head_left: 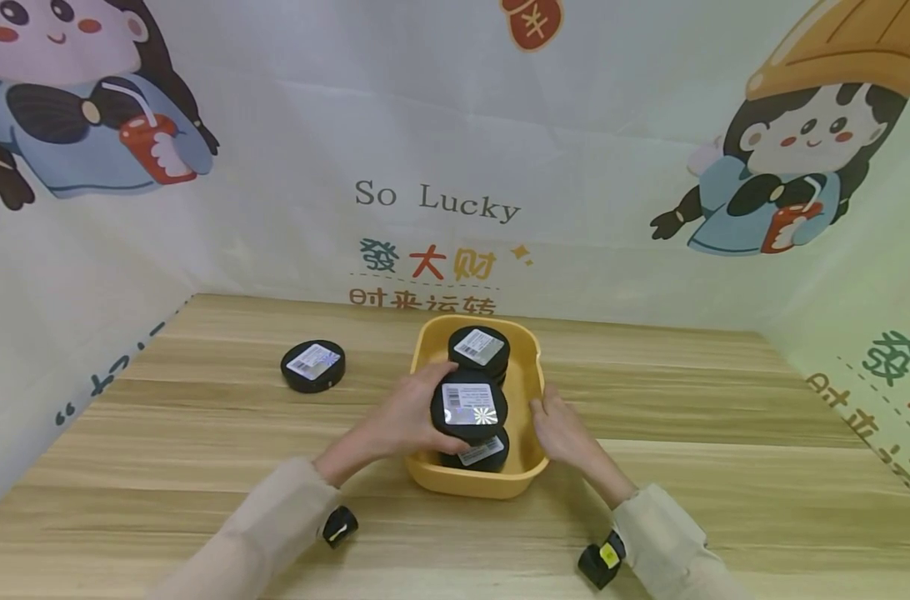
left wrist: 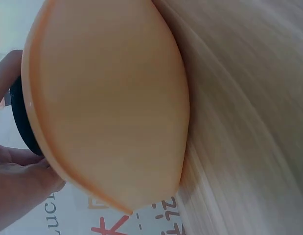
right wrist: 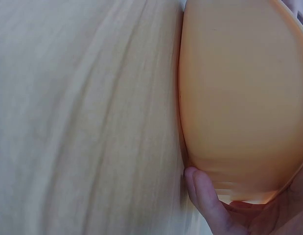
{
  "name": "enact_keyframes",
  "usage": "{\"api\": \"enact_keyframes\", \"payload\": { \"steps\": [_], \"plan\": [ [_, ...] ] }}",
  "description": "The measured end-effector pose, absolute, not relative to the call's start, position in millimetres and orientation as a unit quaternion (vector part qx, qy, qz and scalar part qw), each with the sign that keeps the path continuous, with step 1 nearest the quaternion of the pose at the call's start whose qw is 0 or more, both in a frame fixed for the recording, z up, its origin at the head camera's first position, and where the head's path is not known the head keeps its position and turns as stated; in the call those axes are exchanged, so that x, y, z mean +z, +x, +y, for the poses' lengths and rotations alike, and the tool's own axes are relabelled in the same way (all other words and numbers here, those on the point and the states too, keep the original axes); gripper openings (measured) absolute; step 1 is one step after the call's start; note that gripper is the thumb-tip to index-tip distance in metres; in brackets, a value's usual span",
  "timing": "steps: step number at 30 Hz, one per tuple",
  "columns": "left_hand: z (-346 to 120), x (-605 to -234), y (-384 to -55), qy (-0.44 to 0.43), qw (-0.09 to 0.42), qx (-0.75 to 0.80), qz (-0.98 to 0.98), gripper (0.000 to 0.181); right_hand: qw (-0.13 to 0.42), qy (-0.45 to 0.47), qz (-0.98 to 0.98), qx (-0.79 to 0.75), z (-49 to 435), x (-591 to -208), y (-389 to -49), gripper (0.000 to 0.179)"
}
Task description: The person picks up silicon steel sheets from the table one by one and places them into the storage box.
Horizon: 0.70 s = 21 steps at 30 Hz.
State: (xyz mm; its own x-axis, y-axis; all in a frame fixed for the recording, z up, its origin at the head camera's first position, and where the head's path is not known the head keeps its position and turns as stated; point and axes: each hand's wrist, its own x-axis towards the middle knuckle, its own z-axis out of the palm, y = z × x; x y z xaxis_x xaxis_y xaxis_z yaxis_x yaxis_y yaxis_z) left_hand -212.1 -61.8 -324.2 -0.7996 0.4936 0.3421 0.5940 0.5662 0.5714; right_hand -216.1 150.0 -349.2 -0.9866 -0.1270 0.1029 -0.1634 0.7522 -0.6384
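Note:
My left hand (head_left: pixel 398 421) grips a black round disc (head_left: pixel 470 404) with a white barcode label, holding it over the yellow plastic bin (head_left: pixel 473 485). In the left wrist view, the disc's dark edge (left wrist: pixel 23 117) shows between fingers and thumb above the bin's rim. Inside the bin, a stack of similar discs (head_left: pixel 479 347) stands at the back. Another labelled disc (head_left: pixel 487 455) lies nearer the front, partly covered by the held one. My right hand (head_left: pixel 567 429) holds the bin's right side; the right wrist view shows its fingers (right wrist: pixel 210 198) against the outer wall.
A single labelled black disc (head_left: pixel 312 367) lies on the wooden table (head_left: pixel 650 392) to the left of the bin. Behind the table hangs a printed white cloth (head_left: pixel 297 167), which also closes off both sides.

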Motion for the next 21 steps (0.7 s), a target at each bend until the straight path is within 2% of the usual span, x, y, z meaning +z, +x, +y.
{"api": "enact_keyframes", "payload": {
  "steps": [12,21],
  "plan": [
    [-49.7,-326.3,-214.8,-0.296,0.03,-0.332,-0.895,0.083,0.032,0.075,-0.937,0.339,149.8,-349.7,-215.4,0.022],
    [-46.9,-329.2,-214.7,-0.302,0.021,-0.303,-0.903,0.078,0.027,0.073,-0.936,0.343,149.8,-349.0,-215.2,0.022]
  ]
}}
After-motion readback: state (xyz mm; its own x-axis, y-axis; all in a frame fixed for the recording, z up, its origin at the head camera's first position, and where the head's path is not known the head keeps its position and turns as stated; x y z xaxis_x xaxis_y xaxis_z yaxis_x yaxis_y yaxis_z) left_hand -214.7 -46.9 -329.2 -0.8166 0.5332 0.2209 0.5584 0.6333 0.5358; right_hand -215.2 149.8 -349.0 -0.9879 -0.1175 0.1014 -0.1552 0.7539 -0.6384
